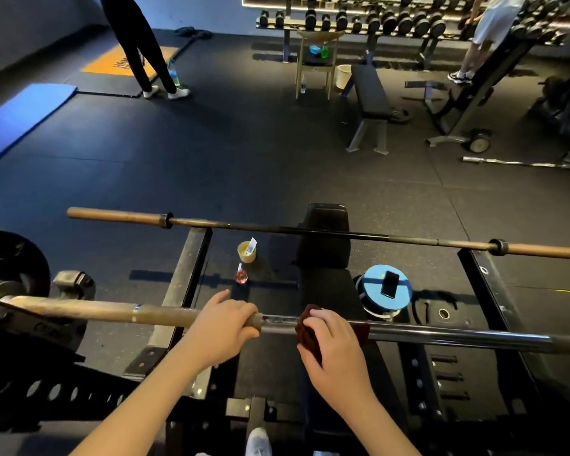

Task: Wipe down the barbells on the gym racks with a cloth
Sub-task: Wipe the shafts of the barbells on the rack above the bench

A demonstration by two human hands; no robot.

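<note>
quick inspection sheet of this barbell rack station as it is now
surface: black rubber floor
job's things: near barbell racked; dark red cloth on its shaft; far barbell racked, no hand on it
clutter: paper cup, pink bottle on floor; phone on blue round top
grippers: left hand grips near barbell; right hand holds cloth against it
cables: nothing seen
surroundings: dumbbell rack, flat bench, person in black, person in white top

Right of the right grip (334, 343), the near barbell (441, 335) runs bare towards the picture's edge, where a dark mass, possibly a plate, closes it off. Leftward, the left grip (224, 327) sits just beside the cloth (305, 334), and beyond it weight plates (10, 268) block the end. Open air lies between this bar and the far barbell (244, 227); a cup (247, 252) and a blue stool (372, 291) stand lower, on the floor.
</note>
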